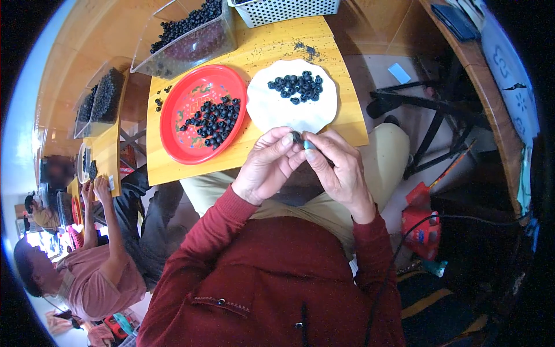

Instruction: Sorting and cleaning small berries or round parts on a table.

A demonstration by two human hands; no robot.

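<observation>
Just off the near edge of the white plate (272, 115), my two hands meet fingertip to fingertip. My left hand (269, 162) pinches a small dark round berry-like piece (298, 137) between thumb and fingers. My right hand (335, 168) is closed in a pinch on a tiny light-blue piece (308, 144), held against the dark one; its kind is too small to tell. A cluster of dark round berry-like pieces (298, 87) lies on the plate. To its left, a red plastic dish (173, 127) holds many more of them (219, 121).
A clear plastic bin (202, 49) of dark pieces stands at the back left, beside a white perforated basket (283, 11). Dark crumbs (309, 51) are scattered on the wooden table (243, 156). A co-worker (98, 272) sits at left. A black cable (399, 248) runs at right.
</observation>
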